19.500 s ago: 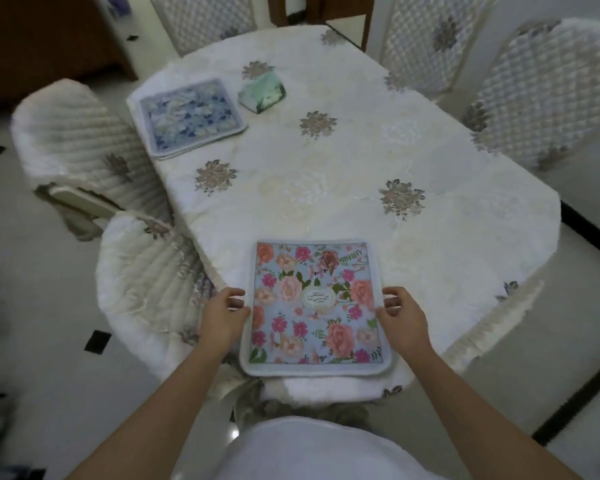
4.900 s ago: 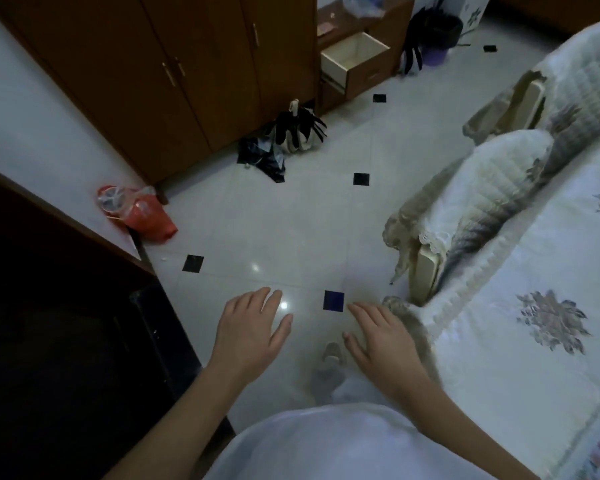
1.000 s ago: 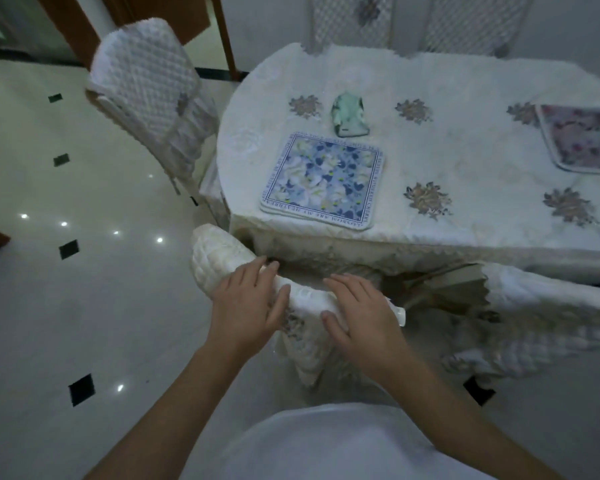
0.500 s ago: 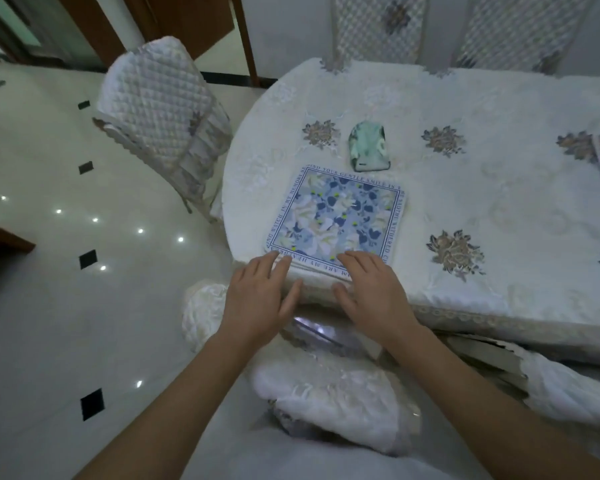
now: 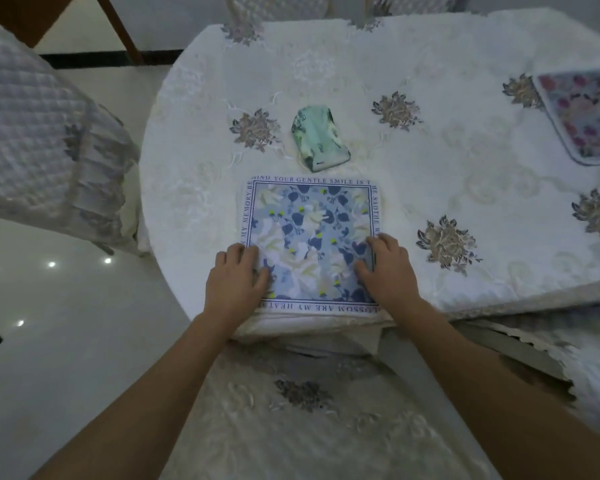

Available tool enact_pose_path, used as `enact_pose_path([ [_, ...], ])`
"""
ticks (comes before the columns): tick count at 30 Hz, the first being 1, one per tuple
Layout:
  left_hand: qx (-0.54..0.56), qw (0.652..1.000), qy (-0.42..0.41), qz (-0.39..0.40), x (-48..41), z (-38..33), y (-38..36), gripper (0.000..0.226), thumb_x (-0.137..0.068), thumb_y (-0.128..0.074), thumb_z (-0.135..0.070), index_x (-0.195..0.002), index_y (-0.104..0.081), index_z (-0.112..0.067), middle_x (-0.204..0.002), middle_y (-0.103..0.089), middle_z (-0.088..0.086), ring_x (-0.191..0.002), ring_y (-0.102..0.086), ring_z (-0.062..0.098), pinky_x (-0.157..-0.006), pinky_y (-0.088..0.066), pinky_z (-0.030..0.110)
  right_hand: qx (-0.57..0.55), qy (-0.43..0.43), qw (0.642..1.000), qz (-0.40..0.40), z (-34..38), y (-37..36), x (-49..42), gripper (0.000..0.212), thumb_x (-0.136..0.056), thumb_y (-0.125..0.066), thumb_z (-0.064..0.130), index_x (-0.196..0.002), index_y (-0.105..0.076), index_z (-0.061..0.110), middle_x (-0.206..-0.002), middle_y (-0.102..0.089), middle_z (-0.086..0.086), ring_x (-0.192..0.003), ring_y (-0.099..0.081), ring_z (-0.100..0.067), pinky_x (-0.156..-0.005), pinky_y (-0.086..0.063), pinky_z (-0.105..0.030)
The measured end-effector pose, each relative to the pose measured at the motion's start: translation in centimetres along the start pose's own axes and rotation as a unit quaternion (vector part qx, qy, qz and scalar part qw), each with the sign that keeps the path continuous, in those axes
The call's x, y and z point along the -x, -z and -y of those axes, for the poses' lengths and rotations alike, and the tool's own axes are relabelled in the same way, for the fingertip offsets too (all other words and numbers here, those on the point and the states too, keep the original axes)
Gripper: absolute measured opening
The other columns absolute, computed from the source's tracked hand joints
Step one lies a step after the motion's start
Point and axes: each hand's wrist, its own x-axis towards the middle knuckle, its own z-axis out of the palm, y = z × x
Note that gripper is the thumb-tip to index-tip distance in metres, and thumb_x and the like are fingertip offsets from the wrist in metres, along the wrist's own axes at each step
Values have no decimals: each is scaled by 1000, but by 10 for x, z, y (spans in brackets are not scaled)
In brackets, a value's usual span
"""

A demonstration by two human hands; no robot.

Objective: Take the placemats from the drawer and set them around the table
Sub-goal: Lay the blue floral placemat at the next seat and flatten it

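Observation:
A blue floral placemat (image 5: pixel 310 233) with a lettered border lies square at the near edge of the white-clothed table (image 5: pixel 447 188). My left hand (image 5: pixel 234 282) holds its near left side, thumb on top and fingers curled at the edge. My right hand (image 5: pixel 388 268) holds the near right side the same way. A second placemat (image 5: pixel 582 116), with pink flowers, lies at the table's far right and is partly cut off by the frame.
A green patterned tissue pack (image 5: pixel 319 136) lies just beyond the blue placemat. A quilted chair (image 5: pixel 39 140) stands at the left, another chair seat (image 5: pixel 302 417) is right below my arms, and more chair backs (image 5: pixel 278 5) line the far side.
Both hands moved from the chair back up to the blue placemat and took its near sides. The placemat, skewed half a second ago, now lies square to the table edge.

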Motion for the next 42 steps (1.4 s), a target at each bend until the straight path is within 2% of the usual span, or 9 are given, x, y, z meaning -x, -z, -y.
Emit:
enact_pose_path([
  [3, 45, 998, 37, -1, -17, 4, -1, 43, -94, -58, -38, -128, -55, -13, -129, -51, 15, -116, -47, 35, -86, -48, 45, -33, -52, 998, -22, 0, -7, -3, 51, -93, -63, 29, -141, -48, 16, -150, -34, -18, -128, -40, -34, -100, -41, -42],
  [10, 125, 990, 66, 22, -27, 12, 10, 50, -91, -65, -30, -137, -52, -17, -129, -48, 11, -117, -49, 28, -83, -43, 35, -72, -114, 990, -36, -5, -7, -2, 56, -89, -68, 34, -141, -48, 24, -126, -46, -10, -113, -51, -28, -89, -48, -39],
  [15, 177, 981, 81, -4, -24, 10, 12, 45, -90, -67, -27, -134, -57, -21, -122, -52, 6, -110, -55, 26, -82, -44, 33, -96, -111, 989, -32, -4, -4, 1, 53, -87, -69, 28, -137, -52, 25, -117, -46, -6, -101, -54, -23, -83, -47, -32],
  [19, 277, 955, 101, 22, -14, 13, 15, 40, -90, -66, -18, -129, -59, -24, -130, -61, -2, -110, -62, 22, -92, -50, 35, -108, -86, 990, -6, -3, 1, 11, 45, -87, -66, 21, -130, -54, 25, -105, -48, -2, -83, -57, -19, -81, -52, -36],
  [23, 289, 951, 111, 20, 12, 11, 11, 32, -89, -65, -16, -119, -61, -26, -125, -64, -2, -95, -64, 19, -76, -47, 30, -173, -110, 978, 27, -6, 2, 35, 47, -86, -65, 18, -131, -54, 26, -110, -61, -4, -91, -64, -22, -84, -56, -44],
  [25, 293, 951, 98, 8, 23, 3, 12, 33, -90, -64, -16, -122, -60, -25, -128, -63, -2, -97, -63, 18, -78, -46, 28, -195, -117, 973, 26, -4, 6, 50, 49, -87, -64, 16, -134, -51, 25, -116, -63, -4, -97, -65, -24, -87, -55, -43],
  [35, 324, 935, 44, -135, 99, -45, 52, 38, -92, -64, -11, -127, -60, -25, -122, -58, -10, -112, -58, 12, -93, -48, 31, -173, 18, 982, -68, -6, 66, 119, 47, -96, -59, 17, -141, -47, 24, -136, -52, 1, -118, -55, -19, -99, -47, -37],
  [38, 387, 903, 105, -155, 136, -61, 55, 38, -91, -64, -11, -121, -61, -35, -117, -65, -6, -97, -66, 14, -82, -58, 39, -181, 52, 980, -59, -14, 78, 141, 45, -98, -56, 17, -141, -47, 26, -134, -50, 4, -109, -51, -9, -93, -41, -25],
  [42, 411, 881, 151, -180, 189, -81, 56, 38, -92, -64, -8, -120, -64, -34, -106, -70, -4, -85, -69, 11, -70, -59, 30, -176, 110, 977, -49, -28, 83, 171, 43, -99, -54, 17, -141, -48, 26, -128, -50, 7, -97, -49, -4, -85, -43, -24],
])
